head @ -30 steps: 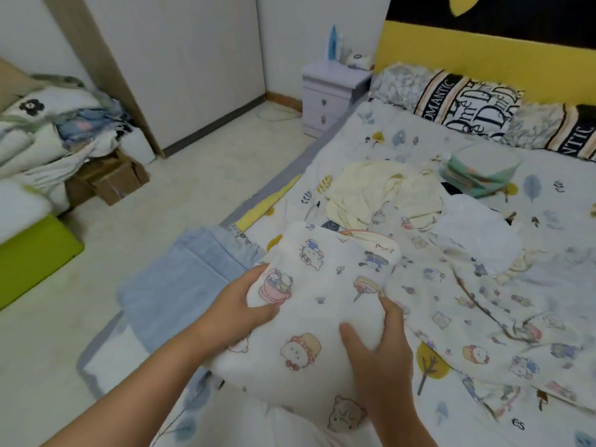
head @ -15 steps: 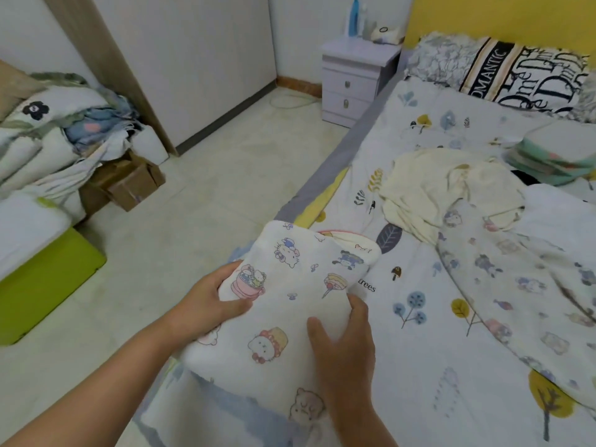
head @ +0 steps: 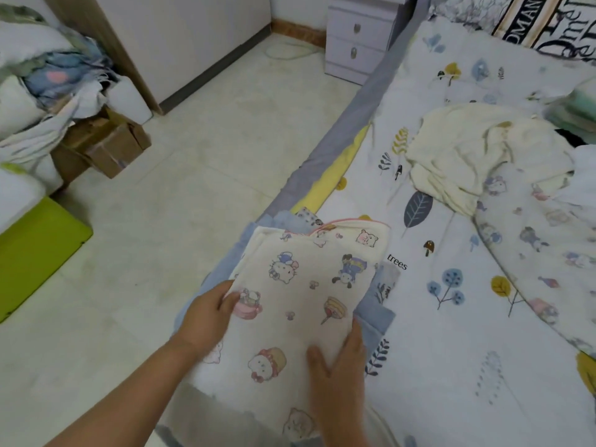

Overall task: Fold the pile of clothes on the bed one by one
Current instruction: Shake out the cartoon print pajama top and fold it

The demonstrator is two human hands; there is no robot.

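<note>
Pale floor tiles (head: 180, 195) fill the left half of the view, and the bed (head: 451, 333), covered with a white sheet printed with trees and leaves, takes the right half. On the near left corner of the bed the folded cartoon-print cloth (head: 300, 304) lies on top of a folded blue garment (head: 375, 316). Its long axis runs from the person toward the far side of the room, slightly tilted to the right, and the far end shows a thin pink edge. The cloth is cream-white with small cats, bears and cakes on it.

The left hand (head: 209, 312) holds the left edge of the cloth, thumb on top and fingers under it. The right hand (head: 338, 366) grips the right edge, with the thumb lying on the fabric.

Farther on the bed a crumpled cream garment (head: 467, 156) lies beside another cartoon-print cloth (head: 541, 253). A lilac nightstand (head: 358, 37) stands at the head of the bed, and a cardboard box (head: 106, 146) sits on the floor at the left, next to a green mat (head: 35, 250).
</note>
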